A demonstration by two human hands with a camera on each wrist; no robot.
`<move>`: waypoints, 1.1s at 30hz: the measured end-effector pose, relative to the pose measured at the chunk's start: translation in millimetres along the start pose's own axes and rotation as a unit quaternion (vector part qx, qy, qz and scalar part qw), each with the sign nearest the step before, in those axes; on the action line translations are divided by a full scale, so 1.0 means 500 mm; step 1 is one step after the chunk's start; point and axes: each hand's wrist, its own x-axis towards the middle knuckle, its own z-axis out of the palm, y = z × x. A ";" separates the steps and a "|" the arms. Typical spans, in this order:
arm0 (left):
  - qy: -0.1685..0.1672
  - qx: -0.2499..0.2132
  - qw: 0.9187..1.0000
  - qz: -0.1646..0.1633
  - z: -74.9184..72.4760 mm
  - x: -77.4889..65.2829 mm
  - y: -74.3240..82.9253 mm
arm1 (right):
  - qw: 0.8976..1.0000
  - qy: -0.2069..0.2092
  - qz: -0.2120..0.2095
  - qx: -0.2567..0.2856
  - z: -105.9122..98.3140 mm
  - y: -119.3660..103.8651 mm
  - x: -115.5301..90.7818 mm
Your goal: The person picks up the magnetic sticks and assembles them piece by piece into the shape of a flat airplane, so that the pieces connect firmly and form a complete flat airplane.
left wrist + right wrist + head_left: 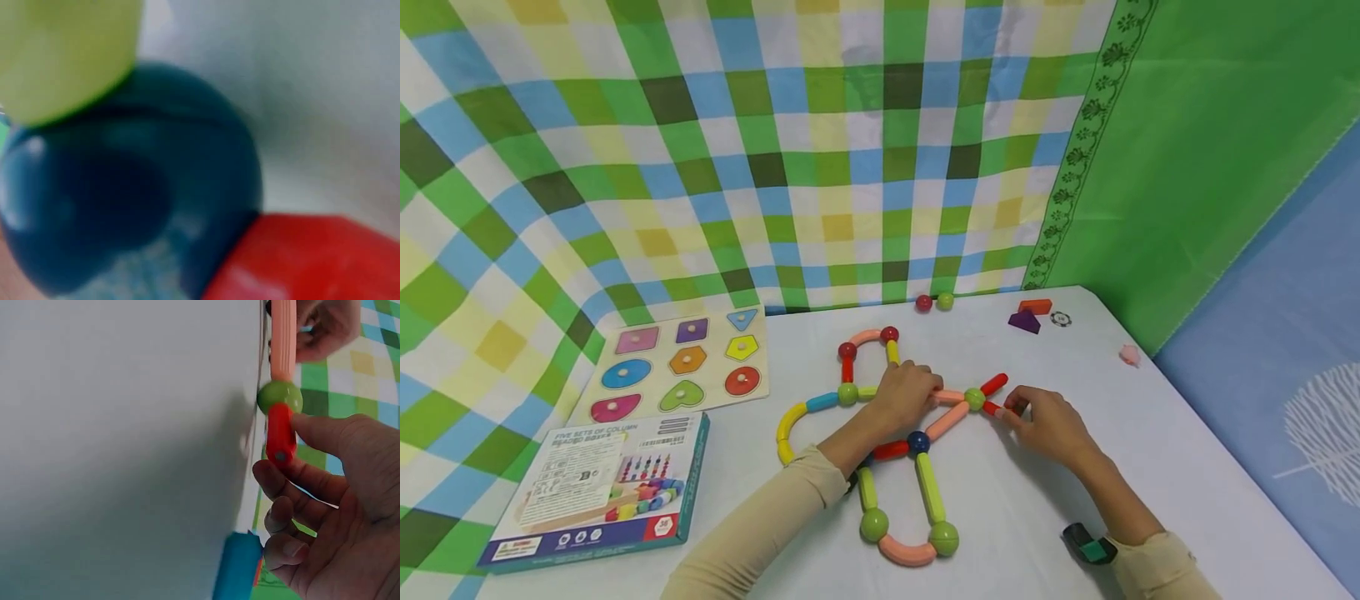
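A flat figure of magnetic rods and balls lies on the white table. My right hand (1048, 423) pinches a short red rod (280, 440) between thumb and fingers, its far end against a green ball (279, 397). Another red rod (995, 384) and two pink rods, one of them a slanting pink rod (947, 422), meet at this ball. My left hand (908, 392) is bent over the figure, its fingertips gripping the left end of the upper pink rod (951, 397); its palm side is hidden from above. Close up in the left wrist view are a dark blue ball (206, 156) and a red rod (312, 256).
Left of the figure lie a shape-puzzle board (681, 367) and a boxed bead set (602, 487). At the back edge sit a red ball (923, 303) and a green ball (945, 302). A purple block (1024, 322), orange block (1036, 307) and pink toy (1129, 356) lie back right.
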 end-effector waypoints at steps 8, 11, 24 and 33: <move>-0.011 0.011 1.000 0.000 -0.005 -0.008 -0.011 | 0.994 0.079 -0.070 0.039 -0.044 0.017 0.094; -0.018 0.005 1.000 0.000 -0.006 -0.010 -0.013 | 0.990 0.094 -0.094 0.046 -0.050 0.016 0.158; -0.017 0.012 1.000 -0.001 0.000 -0.019 -0.018 | 0.994 0.039 -0.101 0.012 -0.010 -0.022 0.382; -0.010 0.015 1.000 0.003 0.001 -0.020 -0.025 | 0.997 0.015 -0.069 -0.030 0.008 -0.016 0.435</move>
